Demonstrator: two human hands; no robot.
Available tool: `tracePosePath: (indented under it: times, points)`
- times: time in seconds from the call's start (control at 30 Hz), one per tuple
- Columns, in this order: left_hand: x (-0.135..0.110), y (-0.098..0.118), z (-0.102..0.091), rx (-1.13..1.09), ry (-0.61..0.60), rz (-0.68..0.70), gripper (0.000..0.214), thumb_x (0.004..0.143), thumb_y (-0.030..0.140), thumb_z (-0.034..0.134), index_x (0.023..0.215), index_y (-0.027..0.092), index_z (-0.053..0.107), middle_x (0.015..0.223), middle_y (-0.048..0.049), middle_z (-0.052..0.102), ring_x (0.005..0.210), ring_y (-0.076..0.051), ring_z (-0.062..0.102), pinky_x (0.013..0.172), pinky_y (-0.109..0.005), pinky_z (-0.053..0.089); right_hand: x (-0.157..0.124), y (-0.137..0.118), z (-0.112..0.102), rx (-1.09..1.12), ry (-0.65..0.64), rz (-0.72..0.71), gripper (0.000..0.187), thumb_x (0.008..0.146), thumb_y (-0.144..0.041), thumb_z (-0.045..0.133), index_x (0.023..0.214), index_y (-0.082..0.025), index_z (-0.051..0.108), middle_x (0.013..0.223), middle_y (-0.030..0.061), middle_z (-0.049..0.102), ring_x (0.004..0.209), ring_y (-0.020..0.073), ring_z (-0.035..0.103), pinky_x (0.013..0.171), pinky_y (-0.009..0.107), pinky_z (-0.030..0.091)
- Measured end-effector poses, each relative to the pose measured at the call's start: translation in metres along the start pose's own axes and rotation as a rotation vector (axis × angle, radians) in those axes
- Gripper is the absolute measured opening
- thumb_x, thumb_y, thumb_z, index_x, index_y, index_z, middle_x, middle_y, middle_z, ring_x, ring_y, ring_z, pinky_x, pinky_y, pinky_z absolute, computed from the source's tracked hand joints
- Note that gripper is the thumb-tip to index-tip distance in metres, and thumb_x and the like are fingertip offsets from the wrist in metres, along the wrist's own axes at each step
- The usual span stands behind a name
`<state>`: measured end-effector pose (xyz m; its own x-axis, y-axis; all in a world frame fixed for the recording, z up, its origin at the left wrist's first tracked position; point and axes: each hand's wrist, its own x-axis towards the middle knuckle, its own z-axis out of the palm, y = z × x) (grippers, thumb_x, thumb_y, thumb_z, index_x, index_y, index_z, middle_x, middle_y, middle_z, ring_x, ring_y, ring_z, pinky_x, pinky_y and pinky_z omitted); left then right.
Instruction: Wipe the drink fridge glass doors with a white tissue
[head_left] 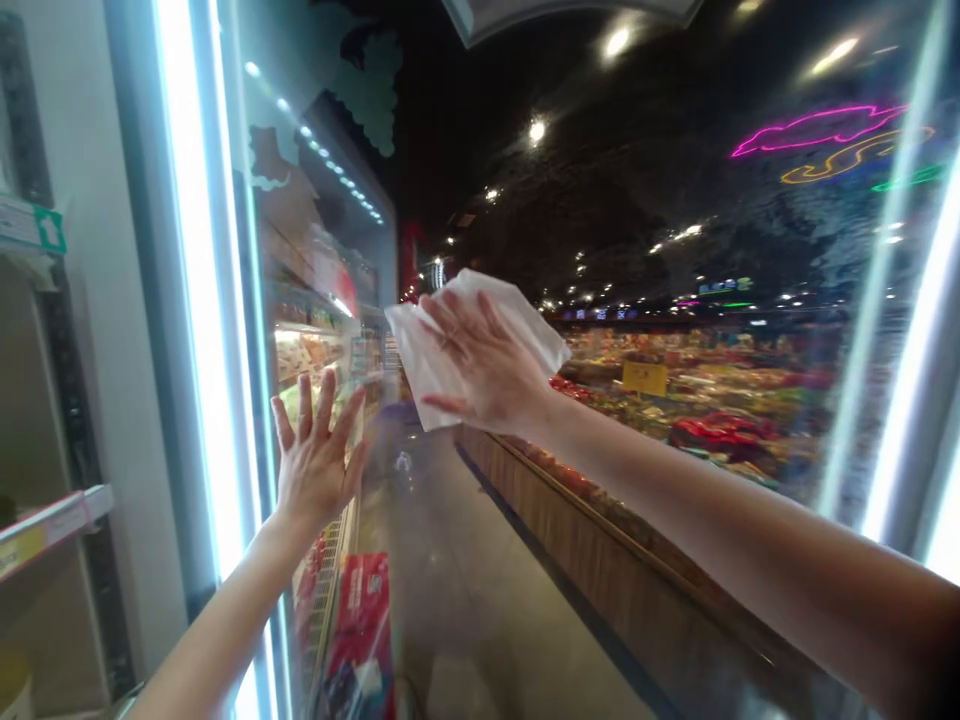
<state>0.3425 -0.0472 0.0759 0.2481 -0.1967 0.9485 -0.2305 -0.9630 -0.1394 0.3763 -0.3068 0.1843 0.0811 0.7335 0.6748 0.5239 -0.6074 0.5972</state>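
A clear glass panel (675, 260) stands upright before me, with the shop showing through it. My right hand (484, 365) lies flat with fingers spread over a white cloth or paper wipe (532, 325), pressing it to the glass. The wipe's corners stick out past my fingers on both sides. Lower and to the left, my left hand (319, 450) is raised with its fingers apart and nothing in it, its palm toward the glass. Whether that palm touches the glass I cannot tell.
Bright vertical light strips (199, 300) line the left edge, with another strip (911, 370) at the right. At far left are shelves with price rails (56, 530). Beyond the glass lie an aisle floor (480, 570), a wood-sided produce display (585, 530) and a red box (364, 620).
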Motion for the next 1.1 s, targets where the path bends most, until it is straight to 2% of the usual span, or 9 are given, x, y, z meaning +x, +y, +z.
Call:
tracePosePath:
  times: [0.07,0.17,0.27,0.47,0.67,0.83,0.9,1.0,1.1]
  points:
    - [-0.002,-0.004,0.0,-0.002,0.005,-0.003,0.077,0.099,0.032,0.052,0.163,0.042,0.01,0.175,0.001,0.0,0.161,-0.032,-0.008,0.13,-0.069,-0.004,0.016,-0.004,-0.002,-0.022,0.009,0.023,0.099,0.096,-0.073,0.049,0.163,-0.007,0.02,0.174,0.0144,0.015,0.162,0.0339,0.007,0.134,0.058,-0.001]
    - [-0.007,-0.012,-0.003,-0.001,0.036,-0.011,0.076,0.099,0.03,0.051,0.163,0.04,0.011,0.175,-0.0006,0.003,0.162,-0.031,-0.006,0.131,-0.066,-0.003,0.016,-0.034,0.014,0.027,-0.083,-0.175,0.109,0.089,-0.079,0.056,0.164,-0.011,0.019,0.174,0.0112,0.018,0.162,0.0302,0.009,0.135,0.054,0.003]
    - [-0.008,-0.021,-0.008,-0.002,0.066,-0.014,0.075,0.099,0.027,0.049,0.164,0.037,0.011,0.175,-0.0016,0.004,0.162,-0.03,-0.004,0.132,-0.062,-0.001,0.021,-0.049,0.026,0.079,-0.107,-0.316,0.1,0.09,-0.075,0.058,0.165,-0.019,0.021,0.174,0.0058,0.022,0.162,0.0279,0.012,0.135,0.055,0.005]
    - [-0.003,-0.037,-0.014,-0.019,0.139,-0.005,0.077,0.1,0.027,0.048,0.164,0.036,0.007,0.175,0.0008,0.001,0.161,-0.026,-0.008,0.132,-0.058,-0.001,0.065,-0.034,0.018,-0.001,0.159,0.048,0.062,0.103,-0.052,0.052,0.16,-0.034,0.036,0.175,0.004,0.017,0.161,0.0385,0.007,0.126,0.075,-0.001]
    - [-0.01,-0.038,-0.019,-0.049,0.175,-0.038,0.078,0.1,0.027,0.047,0.165,0.028,0.003,0.175,-0.0058,0.003,0.162,-0.026,-0.005,0.133,-0.054,0.0,0.058,-0.07,0.042,0.028,-0.022,-0.309,0.056,0.106,-0.039,0.051,0.159,-0.032,0.037,0.171,-0.0028,0.029,0.161,0.0228,0.018,0.134,0.057,0.015]
    - [-0.007,-0.03,-0.021,-0.071,0.2,-0.018,0.078,0.1,0.024,0.047,0.165,0.026,0.004,0.176,-0.0048,0.0,0.162,-0.025,-0.01,0.133,-0.053,-0.002,0.096,-0.051,0.025,0.0,0.091,0.013,0.059,0.106,-0.027,0.047,0.163,-0.025,0.031,0.172,0.0,0.025,0.162,0.0248,0.013,0.135,0.055,0.01]
    - [-0.003,-0.025,-0.021,-0.077,0.201,-0.013,0.079,0.099,0.023,0.047,0.165,0.026,0.003,0.175,-0.0038,-0.003,0.161,-0.025,-0.011,0.132,-0.053,-0.004,0.099,-0.052,0.021,-0.02,0.073,-0.001,0.06,0.106,-0.029,0.046,0.163,-0.024,0.031,0.172,-0.0001,0.025,0.162,0.0237,0.013,0.135,0.053,0.009]
    - [0.006,-0.017,-0.019,-0.085,0.195,-0.001,0.08,0.1,0.024,0.047,0.165,0.027,0.001,0.175,-0.0022,-0.005,0.161,-0.023,-0.014,0.132,-0.052,-0.008,0.081,-0.047,0.019,-0.059,-0.035,-0.176,0.058,0.107,-0.034,0.045,0.162,-0.023,0.031,0.172,-0.0025,0.025,0.161,0.0192,0.015,0.136,0.047,0.01]
    - [0.015,-0.004,-0.013,-0.093,0.179,0.003,0.08,0.1,0.026,0.048,0.165,0.026,0.002,0.175,-0.0031,-0.004,0.161,-0.023,-0.015,0.132,-0.052,-0.008,0.058,-0.013,0.007,-0.076,-0.015,-0.067,0.058,0.107,-0.034,0.042,0.163,-0.022,0.029,0.173,-0.0006,0.023,0.162,0.0209,0.013,0.136,0.048,0.009]
